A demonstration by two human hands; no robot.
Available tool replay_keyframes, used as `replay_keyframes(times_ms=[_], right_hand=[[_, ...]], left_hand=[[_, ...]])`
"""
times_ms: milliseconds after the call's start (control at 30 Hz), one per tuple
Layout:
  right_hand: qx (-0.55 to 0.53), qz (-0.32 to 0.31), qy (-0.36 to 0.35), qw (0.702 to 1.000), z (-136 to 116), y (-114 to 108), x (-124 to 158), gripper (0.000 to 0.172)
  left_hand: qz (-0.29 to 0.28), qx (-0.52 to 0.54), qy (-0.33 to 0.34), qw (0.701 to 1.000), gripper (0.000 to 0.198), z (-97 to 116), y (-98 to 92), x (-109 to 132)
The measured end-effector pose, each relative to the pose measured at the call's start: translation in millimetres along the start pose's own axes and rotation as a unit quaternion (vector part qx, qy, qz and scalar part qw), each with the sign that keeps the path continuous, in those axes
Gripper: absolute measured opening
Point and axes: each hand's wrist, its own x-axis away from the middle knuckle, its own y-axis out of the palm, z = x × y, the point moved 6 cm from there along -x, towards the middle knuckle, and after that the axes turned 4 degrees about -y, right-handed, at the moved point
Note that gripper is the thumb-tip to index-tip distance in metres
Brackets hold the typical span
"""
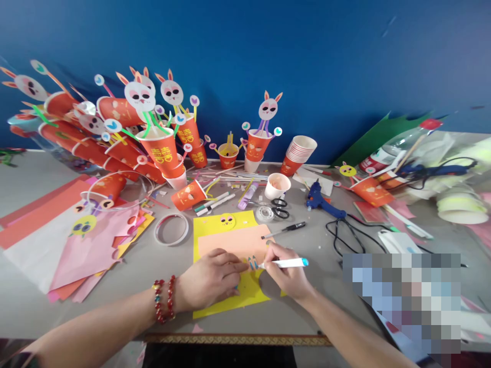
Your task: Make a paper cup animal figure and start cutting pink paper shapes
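Along the near part of the grey table [169, 261], centre: yellow sheet [205, 306] lying flat, peach sheet [226, 238] over it. Left hand [215, 276], red bead bracelets [171, 299] at the wrist, palm down across both sheets, fingers together and pointing right; whether they pinch anything underneath, cannot tell. Right hand [286, 278] closed in a writing grip around white marker [288, 263], tip at two small pointed shapes [252, 262] with blue colouring, near edge of the peach sheet. Hands apart, shapes between them. Right of the right hand, a pixelated patch; content unreadable.

Slightly farther: black pen [287, 229] overlapping the peach sheet's far right corner; yellow rabbit face [227, 221] on the yellow sheet; wide tape roll [156, 231] to the left; black scissors [282, 209] just beside a small tape roll [260, 213]. Blue glue gun [324, 203] lies right, cable trailing nearer.

Far: white cup [276, 191] upright, tilted cup stack [299, 153] behind it. Far left, many red cups [159, 148], several topped with white rabbit heads [140, 96]. Blue wall [230, 41] behind.
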Motion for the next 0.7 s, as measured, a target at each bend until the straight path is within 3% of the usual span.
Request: replay_keyframes(times_ms=[367,700], right_hand=[[0.041,0.01,-0.007,0.999,-2.6,0.2,-2.6,0.017],[-0.074,0.078,0.021,0.994,2.6,-9.8,2.8,0.013]], left_hand=[[-0.003,-0.004,-0.003,1.0,0.016,1.2,-1.6,-0.7],[0.033,0.067,-0.017,0.997,0.019,-1.9,-6.9,1.0]])
